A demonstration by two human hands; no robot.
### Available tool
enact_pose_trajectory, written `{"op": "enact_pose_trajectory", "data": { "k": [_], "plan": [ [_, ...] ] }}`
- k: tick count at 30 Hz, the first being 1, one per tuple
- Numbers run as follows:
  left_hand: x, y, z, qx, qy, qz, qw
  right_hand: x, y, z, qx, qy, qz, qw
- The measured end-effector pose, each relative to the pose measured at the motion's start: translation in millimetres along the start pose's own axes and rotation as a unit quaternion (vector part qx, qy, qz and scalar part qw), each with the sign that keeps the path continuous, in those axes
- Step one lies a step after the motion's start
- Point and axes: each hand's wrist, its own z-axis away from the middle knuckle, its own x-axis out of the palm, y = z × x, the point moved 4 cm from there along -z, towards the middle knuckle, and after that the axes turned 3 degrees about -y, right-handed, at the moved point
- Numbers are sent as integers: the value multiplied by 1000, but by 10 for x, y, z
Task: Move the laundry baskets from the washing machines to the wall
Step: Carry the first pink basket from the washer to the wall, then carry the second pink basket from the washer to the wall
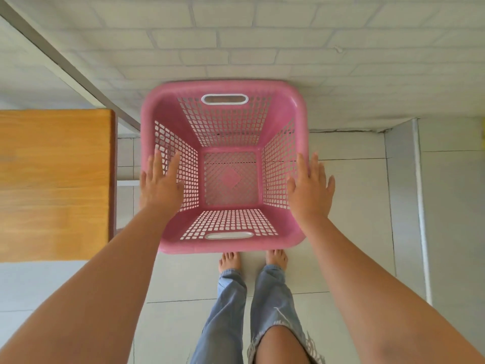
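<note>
Pink basket (pixel 170 106) against wall (pixel 262 35), open left hand (pixel 160 187) and right hand (pixel 309 190) flanking its sides

pink perforated laundry basket (pixel 183 111), upright, empty; far side against wall (pixel 262 35)

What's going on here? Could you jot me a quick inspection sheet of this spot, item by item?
Surface: pale tiled floor.
Job's things: one pink laundry basket, upright, with nothing inside, its far rim at the white brick wall.
Clutter: nothing seen.
Hands: left hand and right hand open, fingers spread, at the basket's side rims; contact cannot be told.
Cables: nothing seen.
Surroundings: wooden tabletop left of the basket; the person's bare feet just behind it.
</note>
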Motion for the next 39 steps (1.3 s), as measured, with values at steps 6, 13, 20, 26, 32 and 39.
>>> {"op": "enact_pose_trajectory", "data": {
  "k": [6,13,20,26,32,39],
  "plan": [
    [-220,371,597,50,-57,9,997,-414,107,722,-6,-19,6,1000],
    [-826,861,1153,167,-55,-36,984,-861,702,1644,100,-11,-26,995],
    [-1098,1716,1735,306,-62,-104,944,-1042,1309,2574,210,16,-113,971],
    [-925,2425,2551,414,-72,-140,896,-919,1827,3588,301,43,-181,935],
    [-534,2784,3647,478,-84,-169,858,-602,2255,4933,372,66,-239,894],
    [102,3109,4922,567,-100,-216,788,-236,2756,6472,470,113,-301,822]
  ]
}}
